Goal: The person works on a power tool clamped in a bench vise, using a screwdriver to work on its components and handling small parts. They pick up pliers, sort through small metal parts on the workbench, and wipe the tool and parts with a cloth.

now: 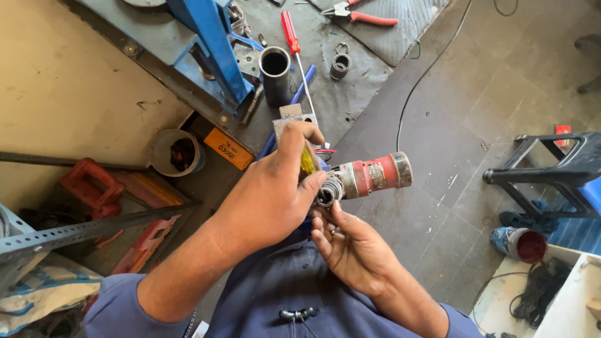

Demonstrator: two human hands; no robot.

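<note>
Left hand [269,194] closed around a yellow-handled tool [307,161], thumb up, tip hidden at the coiled end of a red cylindrical motor part [369,176]. Right hand [350,247] cupped beneath that end, fingers [322,241] half curled and touching it. Part held at chest height above a blue shirt [275,288], clear of the floor. Beyond the knuckles: grey steel tube [275,75], red-handled screwdriver [291,34], blue press frame [210,44]. Black stool [551,172] well apart to the right; open floor between.
</note>
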